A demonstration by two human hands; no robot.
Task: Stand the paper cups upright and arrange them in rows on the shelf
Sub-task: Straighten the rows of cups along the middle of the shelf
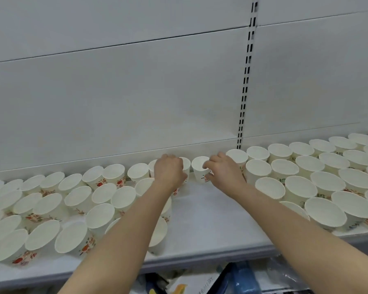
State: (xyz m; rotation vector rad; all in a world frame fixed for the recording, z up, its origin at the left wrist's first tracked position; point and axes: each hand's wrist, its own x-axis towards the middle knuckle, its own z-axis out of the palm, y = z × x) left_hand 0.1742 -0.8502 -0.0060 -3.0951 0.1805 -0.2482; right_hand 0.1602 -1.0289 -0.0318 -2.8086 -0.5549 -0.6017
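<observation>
Wall panels (119, 88) of pale grey fill the upper half of the view, with a slotted metal upright (247, 66) running down them right of centre. Below, a white shelf (202, 211) stretches from edge to edge, and a bare strip of it runs toward you down the middle. To your left stands a crowd of white paper cups (51, 204), upright with open mouths facing up, red and orange printing on their sides; they sit close together in loose rows, many touching. To your right stands a second group of cups (319, 183), also upright and packed in tighter rows that run back to the wall. Both your bare forearms reach forward over the shelf toward the back row.

Your left hand (168, 171) has its fingers curled down over a cup (186, 166) at the back of the shelf, gripping it near the rim; most of that cup is hidden behind the hand. Just to its right, your right hand (222, 169) pinches another cup (200, 169) between thumb and fingers at its right side. That cup stands upright on the shelf close to the wall, in the gap between the two groups. The two held cups are just beside each other. Under the shelf edge, blurred packaged goods (238, 281) show in blue and white.
</observation>
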